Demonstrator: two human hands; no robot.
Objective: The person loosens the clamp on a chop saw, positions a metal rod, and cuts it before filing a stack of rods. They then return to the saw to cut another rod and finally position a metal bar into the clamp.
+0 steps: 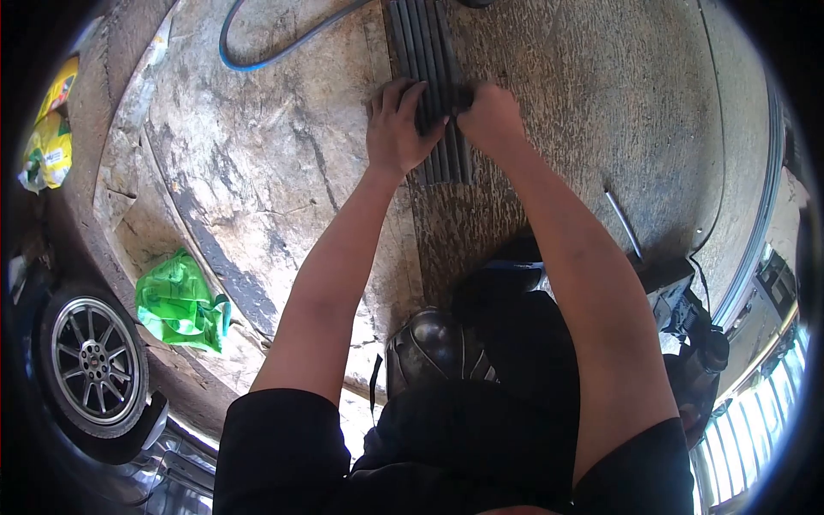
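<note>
Several long dark metal bars (446, 161) lie side by side on a worn wooden board (549, 137), running away from me at the top centre. My left hand (397, 124) rests over the left side of the bars, its fingers spread and thumb reaching across them. On the right edge, my right hand (489, 118) is closed in a fist, with its fingertips turned in toward the bars. A dark shape shows by those fingertips, too unclear to name.
A blue hose (236, 64) curves at the upper left. A green plastic bag (182, 302) lies left, above a car wheel (94, 360). A thin metal rod (624, 225) lies right. Yellow packets (53, 150) sit far left, and a dark rounded metallic object (432, 343) is near my body.
</note>
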